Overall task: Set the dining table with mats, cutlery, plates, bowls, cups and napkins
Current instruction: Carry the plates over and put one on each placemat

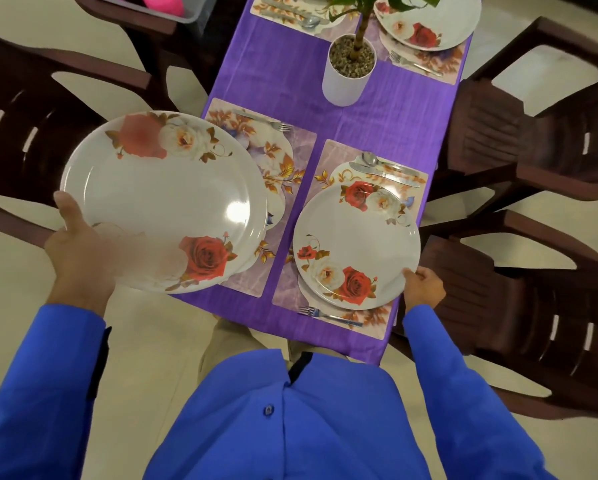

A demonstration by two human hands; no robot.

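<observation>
Looking down: a person in blue sleeves stands at the near end of a narrow table.
Table (377, 126): covered in purple cloth; its long sides run away from the viewer, with bare cloth between the near mats and the plant pot (347, 72).
Chairs (539, 140): dark brown, close against both long edges; pale floor shows in the gaps.
Held plate (162, 199): white with roses, raised, overhanging the table's left edge and covering part of the left mat (273, 161).
Placed plate (356, 247): flat on the right mat (328, 150), near the table's right edge.
Left hand (83, 251): grips the held plate's near rim, thumb on top.
Right hand (423, 287): fingertips pinch the placed plate's near-right rim.
Cutlery: fork (328, 315) at the placed plate's near edge; knife (384, 173) and spoon (377, 159) beyond its far edge.
</observation>
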